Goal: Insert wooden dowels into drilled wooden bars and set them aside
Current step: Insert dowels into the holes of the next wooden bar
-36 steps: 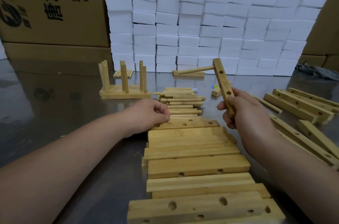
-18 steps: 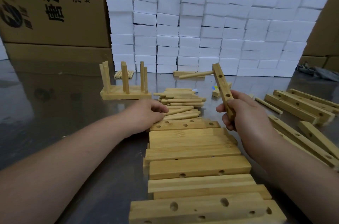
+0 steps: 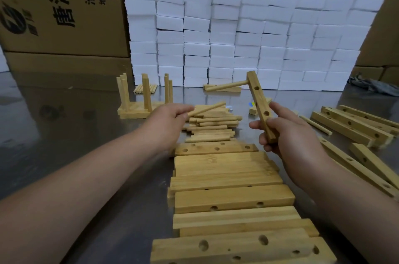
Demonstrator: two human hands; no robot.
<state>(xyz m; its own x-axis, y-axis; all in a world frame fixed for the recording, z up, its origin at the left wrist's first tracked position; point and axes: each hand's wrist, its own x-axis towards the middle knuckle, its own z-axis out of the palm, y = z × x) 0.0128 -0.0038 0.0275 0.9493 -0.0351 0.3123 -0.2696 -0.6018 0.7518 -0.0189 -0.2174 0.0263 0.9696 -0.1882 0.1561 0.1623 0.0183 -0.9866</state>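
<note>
Right hand (image 3: 287, 134) has its fingers wrapped round the low end of a bar (image 3: 259, 103), held up tilted over the middle of the table (image 3: 64, 134). One peg (image 3: 226, 86) is stuck in the bar's top hole, pointing left. Left hand (image 3: 170, 116) pinches a loose dowel (image 3: 207, 108) by one end just above the dowel pile (image 3: 211, 127); thumb and fingers look closed on it, though it's blurry. Spare bars (image 3: 233, 196) run in a row toward the near edge.
</note>
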